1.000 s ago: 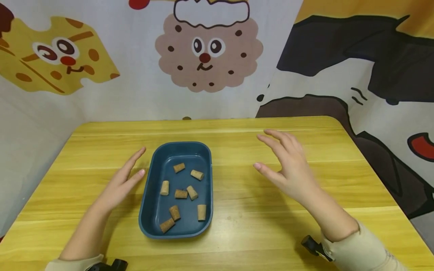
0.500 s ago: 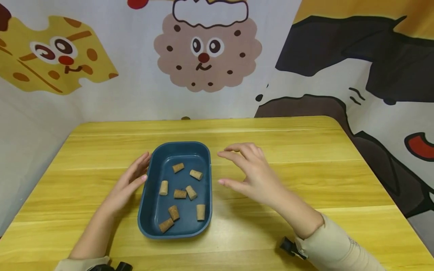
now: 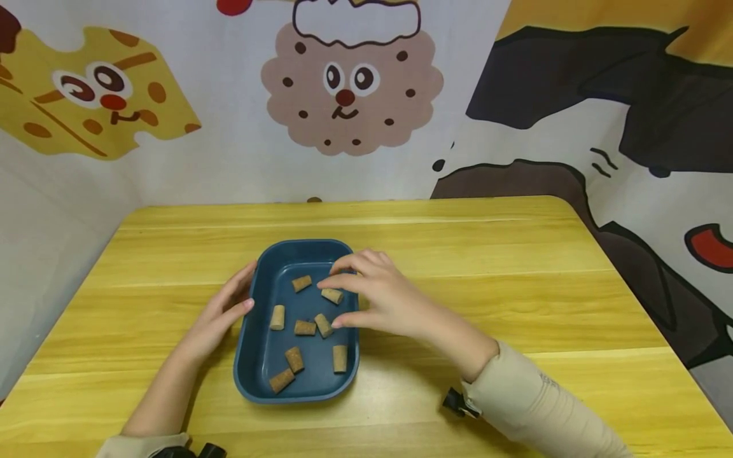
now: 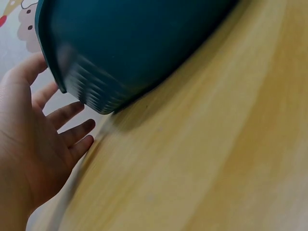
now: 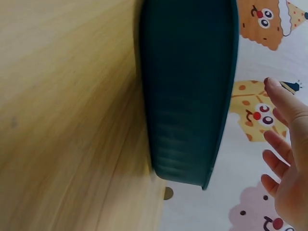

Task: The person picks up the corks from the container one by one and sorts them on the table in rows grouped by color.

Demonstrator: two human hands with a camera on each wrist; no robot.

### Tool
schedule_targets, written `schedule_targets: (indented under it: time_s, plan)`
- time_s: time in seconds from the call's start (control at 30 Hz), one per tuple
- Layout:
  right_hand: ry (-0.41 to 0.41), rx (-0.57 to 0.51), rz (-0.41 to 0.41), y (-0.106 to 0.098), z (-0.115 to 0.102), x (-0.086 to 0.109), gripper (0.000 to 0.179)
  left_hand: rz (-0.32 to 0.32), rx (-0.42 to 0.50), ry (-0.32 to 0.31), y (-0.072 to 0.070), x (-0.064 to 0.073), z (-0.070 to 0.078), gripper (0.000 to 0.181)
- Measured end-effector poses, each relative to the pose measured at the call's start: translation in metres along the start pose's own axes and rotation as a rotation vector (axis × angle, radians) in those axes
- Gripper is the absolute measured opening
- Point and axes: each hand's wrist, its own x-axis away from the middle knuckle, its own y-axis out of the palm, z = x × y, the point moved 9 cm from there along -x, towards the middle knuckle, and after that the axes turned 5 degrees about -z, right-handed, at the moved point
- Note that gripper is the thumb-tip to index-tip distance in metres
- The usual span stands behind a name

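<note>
A dark blue tray (image 3: 298, 399) stands on the table, with several corks lying apart or touching inside. My left hand (image 3: 214, 321) is at the tray's left side, thumb at the rim and fingers along the outer wall. In the left wrist view that hand (image 4: 43, 139) has its fingers spread and loosely bent. My right hand (image 3: 383, 296) reaches over the right rim, thumb and fingers apart above a light cork (image 3: 332, 296) and a tilted cork (image 3: 322, 326). Nothing is between them. The right wrist view shows this hand (image 5: 291, 159) above the tray's rim.
The tray rests on a yellow wood-grain table (image 3: 515, 286). Behind it hangs a white curtain (image 3: 229, 172) with cartoon prints. Beige sleeves (image 3: 532, 401) carry black wrist devices; the one on the right (image 3: 455, 402) is over the tabletop.
My right hand has come leftward from the table's right side to over the tray. My left hand has moved slightly right, up to the tray's rim. The corks have not moved.
</note>
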Motion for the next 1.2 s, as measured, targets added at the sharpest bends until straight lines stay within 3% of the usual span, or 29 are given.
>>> schedule_targets:
  time_s: [0.17, 0.4, 0.8, 1.2]
  plan:
    - [-0.048, 0.027, -0.058, 0.015, 0.000, -0.014, 0.052, 0.006, -0.006, -0.017, -0.001, 0.000, -0.004, 0.057]
    - [-0.066, 0.039, -0.208, 0.039, 0.002, -0.031, 0.052, 0.013, -0.005, -0.035, -0.002, 0.001, -0.008, 0.057]
    - [-0.012, 0.102, -0.418, 0.074, 0.010, -0.049, 0.044, 0.016, -0.005, -0.035, -0.003, 0.001, -0.010, 0.057]
    - [0.035, 0.132, -0.528, 0.093, 0.014, -0.054, 0.039, 0.018, 0.005, -0.027, -0.001, 0.000, -0.010, 0.057]
